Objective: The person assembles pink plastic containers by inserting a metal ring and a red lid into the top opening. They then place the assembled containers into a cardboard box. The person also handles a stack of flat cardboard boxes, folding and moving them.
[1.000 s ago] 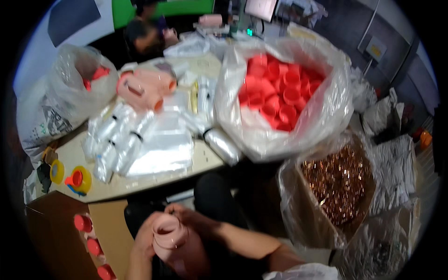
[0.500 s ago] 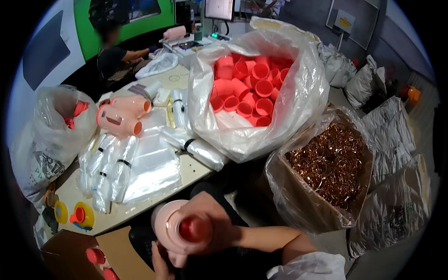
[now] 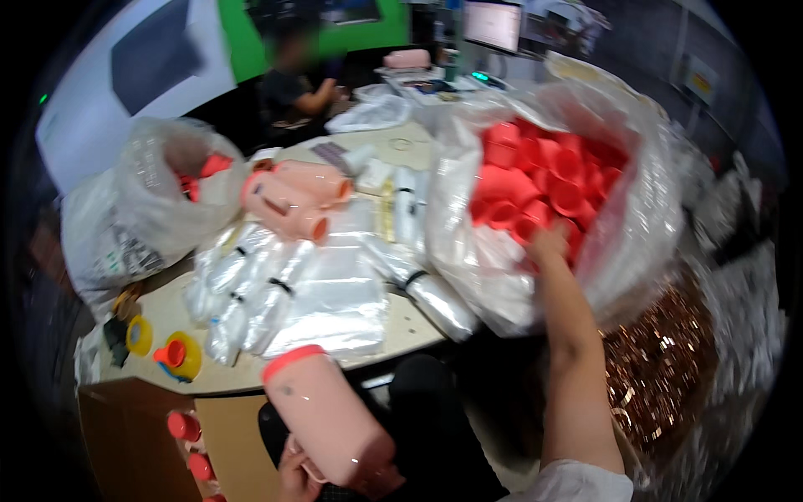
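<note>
My left hand [image 3: 293, 470] is closed around the handle of a large pink jug [image 3: 330, 418], low in front of me. The jug is tilted over my lap, its coral-red end toward the table and its other end toward my legs. My right arm stretches forward, and my right hand [image 3: 548, 241] is inside the big clear plastic bag [image 3: 468, 268], at the near side of a heap of red cup-shaped caps [image 3: 565, 197]. Its fingers are blurred and partly hidden among the caps, so a grip cannot be made out.
Pink jugs [image 3: 284, 205] and clear plastic sleeves [image 3: 330, 289] lie on the table [image 3: 414, 330]. Yellow tape rolls [image 3: 186, 360] sit near its edge. Below is a cardboard box [image 3: 230, 435] with red-capped bottles. A coppery-ring bag [image 3: 661, 360] stands right. A person [image 3: 293, 92] works behind.
My right hand has left the jug and reached into the bag of red caps. The jug has turned from mouth-up to tilted, coral-red end away from me. The whole view has shifted.
</note>
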`<state>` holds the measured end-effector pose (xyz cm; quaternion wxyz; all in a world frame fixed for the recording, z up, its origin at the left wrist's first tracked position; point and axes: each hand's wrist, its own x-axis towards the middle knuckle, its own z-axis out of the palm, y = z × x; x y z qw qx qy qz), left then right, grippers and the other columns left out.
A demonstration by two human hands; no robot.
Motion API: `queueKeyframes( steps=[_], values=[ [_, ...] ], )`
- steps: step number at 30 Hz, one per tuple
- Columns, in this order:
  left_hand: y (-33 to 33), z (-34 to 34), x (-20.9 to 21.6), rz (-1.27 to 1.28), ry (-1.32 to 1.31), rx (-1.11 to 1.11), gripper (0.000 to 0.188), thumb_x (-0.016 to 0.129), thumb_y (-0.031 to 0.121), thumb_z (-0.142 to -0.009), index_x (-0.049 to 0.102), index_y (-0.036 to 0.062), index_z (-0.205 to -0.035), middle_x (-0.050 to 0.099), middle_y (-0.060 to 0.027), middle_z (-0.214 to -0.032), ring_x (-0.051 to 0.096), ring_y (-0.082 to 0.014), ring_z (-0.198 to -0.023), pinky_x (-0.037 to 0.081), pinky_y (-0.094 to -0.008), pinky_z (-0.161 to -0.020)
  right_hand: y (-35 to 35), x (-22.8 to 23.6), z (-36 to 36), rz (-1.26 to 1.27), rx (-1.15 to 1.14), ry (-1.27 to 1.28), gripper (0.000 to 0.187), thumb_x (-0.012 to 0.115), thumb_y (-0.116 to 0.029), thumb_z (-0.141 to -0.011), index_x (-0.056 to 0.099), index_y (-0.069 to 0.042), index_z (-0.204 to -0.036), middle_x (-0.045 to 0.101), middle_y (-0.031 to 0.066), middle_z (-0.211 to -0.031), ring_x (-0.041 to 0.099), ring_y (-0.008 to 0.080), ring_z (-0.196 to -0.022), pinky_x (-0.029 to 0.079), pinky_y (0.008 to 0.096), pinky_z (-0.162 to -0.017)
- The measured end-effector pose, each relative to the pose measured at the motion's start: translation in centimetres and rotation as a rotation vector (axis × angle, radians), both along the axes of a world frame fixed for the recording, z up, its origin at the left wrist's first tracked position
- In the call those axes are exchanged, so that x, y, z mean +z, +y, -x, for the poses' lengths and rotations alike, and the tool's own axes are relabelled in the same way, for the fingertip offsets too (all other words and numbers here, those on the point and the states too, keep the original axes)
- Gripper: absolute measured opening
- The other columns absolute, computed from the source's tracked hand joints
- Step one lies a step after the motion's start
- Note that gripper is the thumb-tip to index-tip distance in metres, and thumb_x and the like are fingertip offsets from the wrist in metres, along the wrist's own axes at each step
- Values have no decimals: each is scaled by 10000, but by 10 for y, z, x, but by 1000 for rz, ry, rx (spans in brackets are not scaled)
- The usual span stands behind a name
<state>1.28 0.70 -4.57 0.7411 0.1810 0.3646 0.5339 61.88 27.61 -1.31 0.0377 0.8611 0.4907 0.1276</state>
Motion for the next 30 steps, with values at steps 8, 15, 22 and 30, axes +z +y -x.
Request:
queueKeyframes(
  steps=[8, 15, 22, 30],
  values=[
    [19, -24, 16, 122, -208, 204, 459, 466, 74, -1007, 363, 105, -1453, 434, 35, -689, 379, -44, -502, 326, -196, -412, -12, 56, 106, -619, -38, 459, 719, 747, -328, -825, 429, 12, -1374, 471, 279, -1392, 511, 414, -1235, 447, 454, -1021],
    [39, -3, 32, 32, -271, 310, 431, 439, 68, -1028, 375, 120, -1451, 445, 31, -744, 385, -26, -533, 326, -162, -434, -186, 26, 282, -287, 954, 1952, 802, 740, -497, -842, 469, -9, -1418, 547, 162, -1369, 529, 279, -1268, 413, 416, -1084],
    [-7, 45, 36, -62, 481, 10, 489, 474, -8, -966, 412, 45, -1449, 631, -64, -1036, 566, -78, -657, 489, -225, -559, -300, -20, 344, -46, 1019, 1195, 763, 829, -170, -725, 495, -25, -1395, 539, 170, -1362, 512, 356, -1273, 408, 438, -1096],
    [8, -27, 59, -604, 1116, -487, 294, 648, 96, -900, 659, 65, -1192, 685, -140, -1120, 662, -295, -992, 511, -363, -929, -212, -3, 266, -49, 573, 2134, 772, 643, -360, -922, 316, -18, -1532, 473, 171, -1488, 418, 245, -1403, 321, 389, -1141]
  ],
)
